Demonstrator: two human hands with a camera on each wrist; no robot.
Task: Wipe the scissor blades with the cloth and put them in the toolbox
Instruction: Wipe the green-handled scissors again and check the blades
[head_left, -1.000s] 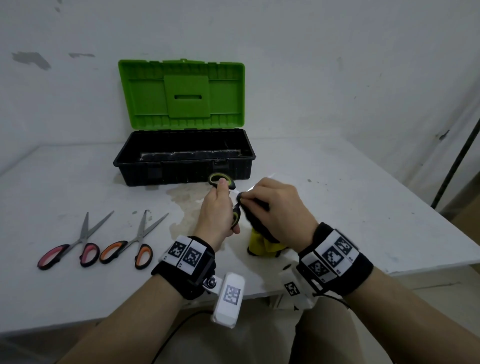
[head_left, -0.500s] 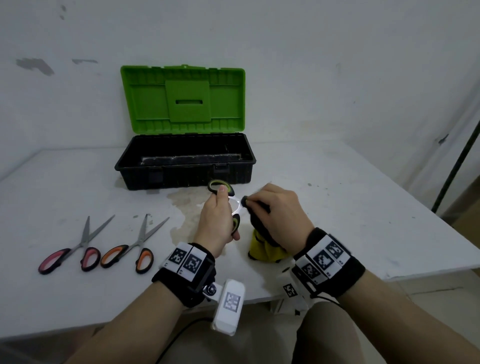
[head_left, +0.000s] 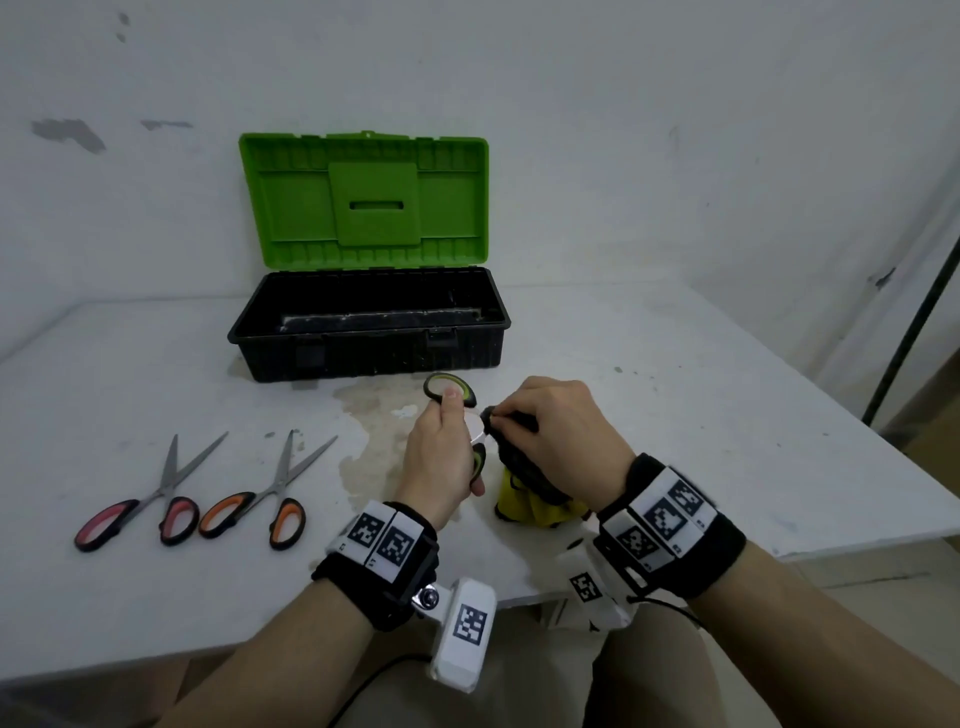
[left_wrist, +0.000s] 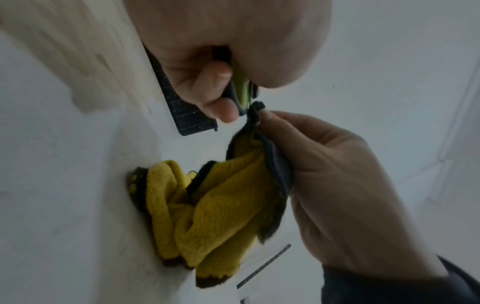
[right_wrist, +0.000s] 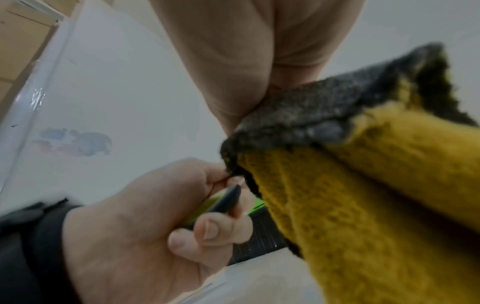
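Pinched through the cloth (head_left: 522, 467) by the right hand (head_left: 566, 441), the blades could be dragged from the left hand (head_left: 439, 457), clamped on the green-handled scissors (head_left: 451, 391), if tugged hard.

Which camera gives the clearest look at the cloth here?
The left wrist view: the cloth shows whole, yellow with a dark edge, hanging from the right hand that pinches it, its lower end on the table. The right wrist view shows it close but cropped. The head view shows only dark and yellow parts under that hand.

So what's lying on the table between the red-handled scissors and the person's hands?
The orange-handled scissors, lying partly open on the white table, seen in the head view.
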